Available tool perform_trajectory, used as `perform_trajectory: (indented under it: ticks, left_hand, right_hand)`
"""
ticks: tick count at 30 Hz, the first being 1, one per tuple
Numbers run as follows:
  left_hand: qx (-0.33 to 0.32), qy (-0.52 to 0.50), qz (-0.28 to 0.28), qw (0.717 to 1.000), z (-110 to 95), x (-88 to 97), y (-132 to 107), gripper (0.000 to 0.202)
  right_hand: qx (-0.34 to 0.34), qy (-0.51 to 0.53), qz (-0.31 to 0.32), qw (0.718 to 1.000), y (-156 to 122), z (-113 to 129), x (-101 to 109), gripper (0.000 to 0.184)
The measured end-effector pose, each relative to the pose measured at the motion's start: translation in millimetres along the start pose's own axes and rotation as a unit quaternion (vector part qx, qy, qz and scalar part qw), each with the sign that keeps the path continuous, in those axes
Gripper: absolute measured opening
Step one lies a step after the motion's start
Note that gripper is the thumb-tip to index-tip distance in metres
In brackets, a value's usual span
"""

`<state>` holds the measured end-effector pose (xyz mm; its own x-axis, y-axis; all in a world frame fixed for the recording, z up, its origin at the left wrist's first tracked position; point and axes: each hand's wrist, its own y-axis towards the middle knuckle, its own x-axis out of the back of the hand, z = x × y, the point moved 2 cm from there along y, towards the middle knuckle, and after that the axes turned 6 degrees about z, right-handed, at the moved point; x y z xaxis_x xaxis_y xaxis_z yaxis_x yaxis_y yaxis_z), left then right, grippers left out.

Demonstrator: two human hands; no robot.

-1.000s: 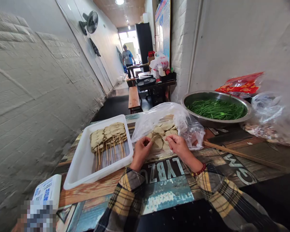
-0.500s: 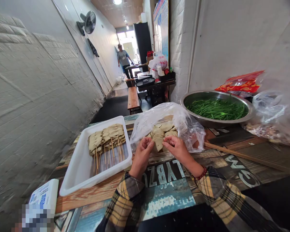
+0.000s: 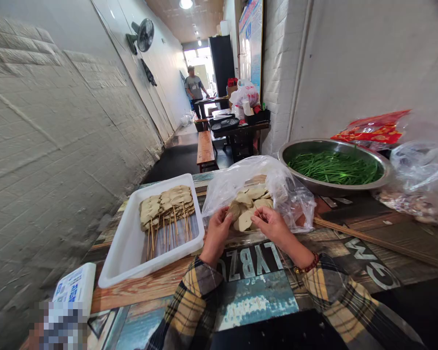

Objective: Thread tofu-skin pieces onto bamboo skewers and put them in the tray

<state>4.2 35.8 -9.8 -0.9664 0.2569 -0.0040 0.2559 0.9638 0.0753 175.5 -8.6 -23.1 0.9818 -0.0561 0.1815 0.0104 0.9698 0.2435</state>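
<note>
Over an open clear plastic bag (image 3: 233,172) of flat beige slices (image 3: 253,194), both of my hands work close together. My left hand (image 3: 218,232) pinches one round slice (image 3: 235,210) between thumb and fingers. Across from it, my right hand (image 3: 272,224) is closed in a pinch on a thin wooden skewer (image 3: 259,213), of which only a short piece shows. To the left, a white plastic tray (image 3: 111,260) holds skewered slices (image 3: 168,199) laid in overlapping rows, sticks pointing toward me.
A steel bowl (image 3: 381,180) of green chives (image 3: 332,167) stands at the right. Loose skewers (image 3: 357,236) lie in front of it, beside knotted plastic bags (image 3: 416,165). A white box (image 3: 75,289) sits at the near left. Far back, a person (image 3: 195,87) stands by tables.
The slice in my left hand has shifted and tilted, and another lies exposed below it. The whole view has swung slightly left. The person at the back has moved a little.
</note>
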Motion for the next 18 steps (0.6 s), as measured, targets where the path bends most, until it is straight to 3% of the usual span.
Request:
perform_trajectory:
  ticks: [2, 5, 7, 9, 13, 18]
  left_hand:
    - [-0.054, 0.102, -0.005, 0.993, -1, 0.5, 0, 0.037]
    - [-0.133, 0.241, -0.023, 0.961, -10, -0.9, -4, 0.038]
    - [-0.167, 0.274, -0.013, 0.947, -17, -3.2, -9, 0.037]
    - [-0.176, 0.252, 0.011, 0.951, -23, -5.7, -12, 0.036]
    - [-0.072, 0.072, 0.101, 0.990, -22, -10.5, -15, 0.044]
    - [0.050, -0.108, 0.154, 0.981, -16, -14.5, -15, 0.044]
  right_hand:
    - [0.012, -0.020, -0.004, 1.000, 0, 0, 1, 0.016]
    - [0.024, -0.024, -0.018, 0.999, 0, 1, 4, 0.017]
    - [0.019, -0.005, -0.021, 1.000, -1, 5, 5, 0.018]
    - [0.002, 0.030, -0.011, 0.999, -3, 10, 5, 0.022]
    - [-0.040, 0.111, 0.006, 0.993, -7, 21, 2, 0.030]
    - [-0.046, 0.170, -0.016, 0.984, -9, 28, 0, 0.033]
